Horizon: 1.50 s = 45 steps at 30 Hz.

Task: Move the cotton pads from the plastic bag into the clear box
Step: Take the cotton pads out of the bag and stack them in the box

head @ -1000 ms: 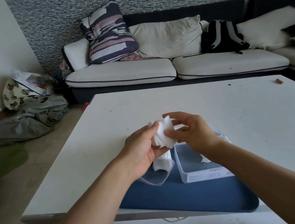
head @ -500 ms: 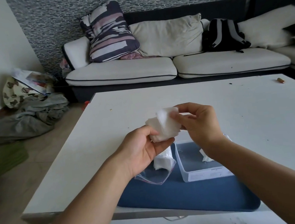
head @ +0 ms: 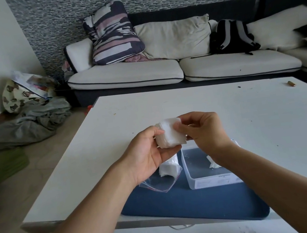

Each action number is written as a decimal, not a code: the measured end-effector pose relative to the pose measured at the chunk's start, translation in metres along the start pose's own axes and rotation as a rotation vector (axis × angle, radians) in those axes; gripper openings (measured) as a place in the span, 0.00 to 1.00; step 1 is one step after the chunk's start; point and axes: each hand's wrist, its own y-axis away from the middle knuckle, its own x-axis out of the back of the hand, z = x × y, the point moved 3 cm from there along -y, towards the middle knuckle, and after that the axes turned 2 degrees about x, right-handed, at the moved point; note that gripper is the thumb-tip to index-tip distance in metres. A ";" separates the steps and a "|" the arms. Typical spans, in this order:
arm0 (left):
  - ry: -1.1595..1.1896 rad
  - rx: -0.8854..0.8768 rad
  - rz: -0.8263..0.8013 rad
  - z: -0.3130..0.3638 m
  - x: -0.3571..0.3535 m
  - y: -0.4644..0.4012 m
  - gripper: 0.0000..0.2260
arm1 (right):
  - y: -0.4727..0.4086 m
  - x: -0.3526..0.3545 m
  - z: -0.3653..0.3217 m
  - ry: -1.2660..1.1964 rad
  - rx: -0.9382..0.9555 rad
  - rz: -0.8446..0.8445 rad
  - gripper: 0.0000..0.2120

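1. Left hand (head: 149, 151) cups a stack of cotton pads (head: 169, 133) from below, fingers curled under it, thumb on its left edge.
2. Since 0.5 s ago the fanned pads are squared into a neat block, held at the same height.
3. Right hand (head: 202, 129) pinches the stack's right edge.
4. Below the fingers: plastic bag (head: 161, 181) with more pads, then clear box (head: 210, 179), a few pads inside, on a blue mat (head: 189, 207); the right wrist hides part of the box.

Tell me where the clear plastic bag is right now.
Head view: the clear plastic bag lies on the blue mat, just left of the clear box, below the left hand.
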 end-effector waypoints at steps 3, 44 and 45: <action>0.005 0.011 -0.014 -0.001 0.002 -0.001 0.19 | 0.001 0.001 -0.002 0.025 0.040 -0.018 0.05; 0.083 0.030 -0.045 -0.002 -0.005 0.001 0.17 | 0.005 -0.003 -0.007 0.111 0.088 0.050 0.04; 0.076 0.024 -0.045 -0.002 -0.006 0.001 0.17 | 0.006 -0.004 -0.007 0.131 0.103 0.048 0.04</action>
